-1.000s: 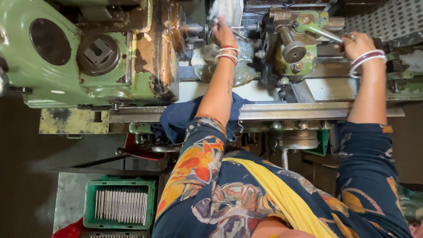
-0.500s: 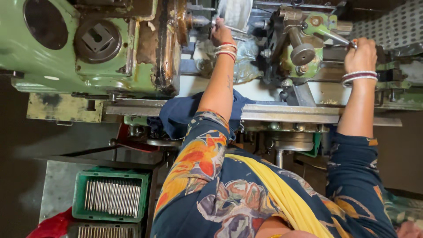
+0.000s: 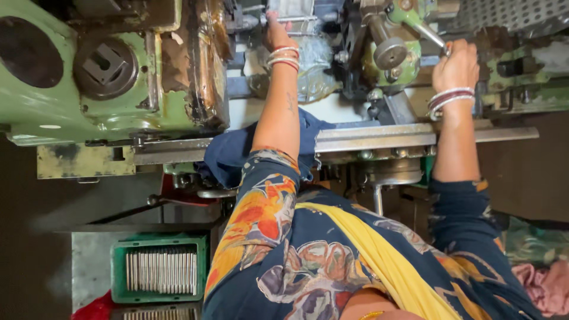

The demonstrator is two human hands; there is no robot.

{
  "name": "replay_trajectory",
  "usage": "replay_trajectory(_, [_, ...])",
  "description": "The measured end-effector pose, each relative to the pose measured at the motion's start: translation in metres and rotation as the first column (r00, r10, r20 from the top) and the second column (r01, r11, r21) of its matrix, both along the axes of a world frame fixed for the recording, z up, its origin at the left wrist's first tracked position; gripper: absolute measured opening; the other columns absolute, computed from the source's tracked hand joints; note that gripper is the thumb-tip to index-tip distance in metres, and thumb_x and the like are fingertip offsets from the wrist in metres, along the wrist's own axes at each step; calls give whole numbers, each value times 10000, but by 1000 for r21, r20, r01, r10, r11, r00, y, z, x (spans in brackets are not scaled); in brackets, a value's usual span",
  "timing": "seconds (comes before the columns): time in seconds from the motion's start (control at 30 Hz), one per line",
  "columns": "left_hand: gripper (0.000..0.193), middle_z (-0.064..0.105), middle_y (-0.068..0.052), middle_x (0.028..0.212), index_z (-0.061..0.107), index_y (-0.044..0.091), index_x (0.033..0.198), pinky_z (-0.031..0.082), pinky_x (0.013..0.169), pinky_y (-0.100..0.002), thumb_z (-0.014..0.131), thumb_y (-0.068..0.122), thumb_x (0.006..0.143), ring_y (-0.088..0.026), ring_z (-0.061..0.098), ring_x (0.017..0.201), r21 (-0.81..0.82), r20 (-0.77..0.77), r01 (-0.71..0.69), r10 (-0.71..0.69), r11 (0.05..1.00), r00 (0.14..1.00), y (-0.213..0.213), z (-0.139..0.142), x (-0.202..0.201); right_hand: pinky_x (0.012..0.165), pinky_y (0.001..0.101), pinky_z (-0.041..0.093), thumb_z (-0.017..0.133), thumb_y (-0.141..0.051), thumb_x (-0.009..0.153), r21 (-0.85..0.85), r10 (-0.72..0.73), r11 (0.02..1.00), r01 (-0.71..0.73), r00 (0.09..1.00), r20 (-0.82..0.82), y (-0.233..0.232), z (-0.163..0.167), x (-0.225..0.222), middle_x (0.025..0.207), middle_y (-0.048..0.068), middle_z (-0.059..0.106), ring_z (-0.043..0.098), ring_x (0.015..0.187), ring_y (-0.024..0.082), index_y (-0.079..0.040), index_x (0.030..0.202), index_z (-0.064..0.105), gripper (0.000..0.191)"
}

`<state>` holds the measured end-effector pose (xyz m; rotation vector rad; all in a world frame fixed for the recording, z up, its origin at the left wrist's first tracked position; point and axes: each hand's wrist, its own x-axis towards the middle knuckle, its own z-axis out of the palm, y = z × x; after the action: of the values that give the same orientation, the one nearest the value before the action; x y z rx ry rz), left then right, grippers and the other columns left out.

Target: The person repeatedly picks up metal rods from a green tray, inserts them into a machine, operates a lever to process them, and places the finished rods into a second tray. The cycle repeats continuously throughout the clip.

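Evidently mid-operation: the right hand point(image 3: 455, 66) is clenched around the slim steel lever point(image 3: 428, 34) of the worn green metal machine point(image 3: 112, 71), while the left hand point(image 3: 276, 32) reaches to its clamp area, grip hidden; the green plastic crate of thin metal rods point(image 3: 160, 269) waits below

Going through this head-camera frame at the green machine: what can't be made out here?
- Left hand: its fingertips go in among the machine parts at the top edge; what they touch is hidden.
- Right hand: closed around the metal lever; the grip end is covered by the fingers.
- Green crate: its thin metal pieces are too small to identify.
- Blue cloth: partly hidden behind the left arm.
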<state>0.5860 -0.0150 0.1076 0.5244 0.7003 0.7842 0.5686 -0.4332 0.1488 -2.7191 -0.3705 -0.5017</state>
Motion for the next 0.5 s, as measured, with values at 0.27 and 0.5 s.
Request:
replay_trajectory(0.27, [559, 632, -144, 1357, 635, -37, 1305, 547, 921, -403, 566, 436, 1017, -283, 594, 1139, -128, 10, 104, -104, 986, 995, 3, 2, -5, 791, 608, 459, 563, 44, 970, 69, 29, 997, -28, 999, -14, 13, 39, -11, 1197, 332, 541, 589, 919, 545, -19, 1258, 612, 299])
replay_trajectory(0.5, [503, 649, -156, 1258, 657, -44, 1242, 550, 862, -376, 601, 391, 997, -262, 625, 1060, -84, -9, 112, -113, 990, 994, 3, 8, -6, 1149, 484, 509, 578, 32, 1101, 123, 316, 938, -323, 946, 68, -60, 21, 26, 1407, 179, 604, 643, 1262, 428, -83, 1398, 617, 321])
